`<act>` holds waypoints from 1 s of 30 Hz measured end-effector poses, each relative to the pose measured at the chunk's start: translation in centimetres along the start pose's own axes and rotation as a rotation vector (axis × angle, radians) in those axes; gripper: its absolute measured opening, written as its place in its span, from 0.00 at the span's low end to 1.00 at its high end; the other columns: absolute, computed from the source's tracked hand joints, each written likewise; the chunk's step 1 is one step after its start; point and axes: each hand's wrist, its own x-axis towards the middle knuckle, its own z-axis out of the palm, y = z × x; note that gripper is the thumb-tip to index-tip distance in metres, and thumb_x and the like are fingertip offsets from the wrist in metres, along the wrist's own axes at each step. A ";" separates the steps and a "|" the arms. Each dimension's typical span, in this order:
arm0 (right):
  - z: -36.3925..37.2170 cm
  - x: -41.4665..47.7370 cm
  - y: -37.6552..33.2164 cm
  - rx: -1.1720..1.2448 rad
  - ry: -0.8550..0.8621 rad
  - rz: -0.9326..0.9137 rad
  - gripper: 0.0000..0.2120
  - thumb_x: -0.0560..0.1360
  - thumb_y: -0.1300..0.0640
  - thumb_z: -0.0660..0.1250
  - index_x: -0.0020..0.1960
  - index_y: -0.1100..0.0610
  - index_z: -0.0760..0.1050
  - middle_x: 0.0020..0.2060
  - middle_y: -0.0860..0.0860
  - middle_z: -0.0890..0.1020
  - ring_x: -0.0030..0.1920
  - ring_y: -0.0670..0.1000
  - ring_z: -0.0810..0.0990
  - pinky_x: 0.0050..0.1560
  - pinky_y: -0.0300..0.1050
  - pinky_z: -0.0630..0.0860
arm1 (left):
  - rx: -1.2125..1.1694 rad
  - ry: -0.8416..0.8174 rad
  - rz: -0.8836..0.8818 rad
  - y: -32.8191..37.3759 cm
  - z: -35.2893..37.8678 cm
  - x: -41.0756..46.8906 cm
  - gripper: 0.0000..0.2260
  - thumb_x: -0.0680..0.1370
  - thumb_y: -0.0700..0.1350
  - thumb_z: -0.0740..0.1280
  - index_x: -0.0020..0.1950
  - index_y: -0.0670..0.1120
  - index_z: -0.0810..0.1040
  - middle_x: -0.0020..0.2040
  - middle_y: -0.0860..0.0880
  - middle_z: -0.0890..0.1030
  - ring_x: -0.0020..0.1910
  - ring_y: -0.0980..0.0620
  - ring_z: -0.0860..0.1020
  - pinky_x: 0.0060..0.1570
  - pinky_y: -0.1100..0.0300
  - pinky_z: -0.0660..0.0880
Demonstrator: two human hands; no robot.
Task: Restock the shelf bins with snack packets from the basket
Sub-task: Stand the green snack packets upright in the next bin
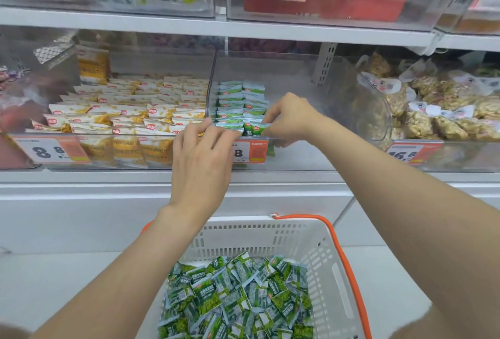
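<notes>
Left bin (pixel 108 149): yellow packets (pixel 130 114) in full rows, nothing for you to add there. Middle bin (pixel 297 73): two columns of green packets (pixel 238 103) along its left wall, the right part bare, so roughly a third stocked by my reckoning. Your left hand (pixel 200 154) lies flat over the front lip, fingers (pixel 205 127) spread and pressing the front row, holding nothing. Your right hand (pixel 289 116) has its fingers pinched on one green packet (pixel 258 128) at the row's front edge. Right bin (pixel 384 111): bagged nut snacks (pixel 438 111), untouched. Below, the basket (pixel 319 246) holds a deep heap of green packets (pixel 238 298); most restocking remains.
</notes>
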 end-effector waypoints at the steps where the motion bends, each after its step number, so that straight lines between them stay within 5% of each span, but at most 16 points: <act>1: 0.1 0.4 0.0 -0.019 0.004 0.009 0.06 0.74 0.63 0.73 0.50 0.61 0.85 0.42 0.56 0.85 0.33 0.54 0.87 0.37 0.45 0.86 | -0.002 0.005 -0.004 0.0 0.1 0.1 0.12 0.81 0.42 0.70 0.64 0.49 0.80 0.56 0.49 0.82 0.67 0.39 0.73 0.61 0.43 0.70; 4: 0.6 1.1 -0.4 -0.066 0.031 0.011 0.11 0.71 0.61 0.74 0.49 0.67 0.84 0.40 0.58 0.87 0.39 0.51 0.88 0.40 0.47 0.86 | -0.018 0.015 -0.017 0.1 0.5 0.0 0.11 0.81 0.42 0.70 0.62 0.49 0.80 0.55 0.50 0.82 0.66 0.38 0.74 0.61 0.43 0.69; 6: 0.8 1.4 -0.5 -0.043 0.041 0.054 0.10 0.70 0.59 0.76 0.43 0.65 0.80 0.36 0.52 0.86 0.44 0.52 0.87 0.33 0.48 0.84 | -0.027 0.020 -0.027 0.2 0.5 -0.1 0.11 0.80 0.41 0.71 0.62 0.49 0.80 0.55 0.50 0.82 0.66 0.38 0.73 0.61 0.43 0.69; 8: 0.9 1.2 -0.6 0.025 0.018 0.151 0.13 0.70 0.58 0.78 0.43 0.62 0.74 0.36 0.55 0.85 0.36 0.55 0.88 0.26 0.45 0.81 | -0.031 0.026 -0.034 0.2 0.5 0.0 0.11 0.80 0.41 0.72 0.61 0.50 0.81 0.55 0.51 0.82 0.65 0.38 0.73 0.61 0.43 0.69; 12: 0.6 0.8 -0.4 0.140 -0.058 0.174 0.18 0.73 0.52 0.79 0.48 0.63 0.75 0.39 0.57 0.85 0.32 0.58 0.87 0.39 0.57 0.86 | -0.029 0.022 -0.024 0.0 0.5 0.0 0.11 0.80 0.42 0.71 0.62 0.50 0.80 0.55 0.50 0.81 0.65 0.38 0.73 0.61 0.43 0.69; 15: -0.1 0.3 -0.2 0.160 -0.093 0.135 0.14 0.80 0.52 0.69 0.54 0.65 0.77 0.45 0.58 0.85 0.35 0.57 0.88 0.42 0.58 0.86 | -0.037 0.007 -0.011 -0.1 0.3 -0.2 0.12 0.81 0.43 0.71 0.64 0.50 0.80 0.56 0.51 0.81 0.66 0.39 0.73 0.61 0.43 0.69; 19: -0.1 -1.6 0.4 -0.181 0.144 -0.091 0.13 0.78 0.56 0.61 0.46 0.65 0.77 0.42 0.63 0.85 0.48 0.65 0.83 0.48 0.62 0.83 | -0.057 -0.031 -0.001 -0.1 -0.1 -0.3 0.15 0.80 0.43 0.72 0.66 0.50 0.79 0.58 0.50 0.81 0.68 0.39 0.72 0.62 0.42 0.70; 23: 0.8 -6.8 -0.4 -0.315 0.347 -0.374 0.07 0.76 0.51 0.61 0.47 0.53 0.75 0.35 0.51 0.81 0.40 0.61 0.79 0.39 0.53 0.78 | -0.109 -0.072 0.020 0.0 -0.6 -0.3 0.21 0.76 0.42 0.73 0.69 0.49 0.77 0.65 0.48 0.78 0.69 0.38 0.70 0.64 0.42 0.68; 28: 4.6 -13.5 0.0 -0.572 -0.083 -0.497 0.09 0.77 0.48 0.62 0.51 0.50 0.78 0.35 0.49 0.73 0.42 0.60 0.79 0.39 0.49 0.74 | -0.270 0.071 0.069 1.1 -0.8 -2.7 0.17 0.74 0.31 0.68 0.61 0.41 0.80 0.60 0.40 0.76 0.59 0.37 0.73 0.61 0.48 0.72; 30: 7.0 -15.5 1.0 -0.707 -0.334 -0.519 0.10 0.80 0.50 0.61 0.55 0.53 0.78 0.36 0.49 0.70 0.41 0.59 0.77 0.39 0.49 0.73 | -0.336 -0.089 0.097 1.0 0.8 -5.6 0.10 0.75 0.33 0.67 0.54 0.43 0.80 0.53 0.45 0.77 0.52 0.40 0.75 0.52 0.46 0.74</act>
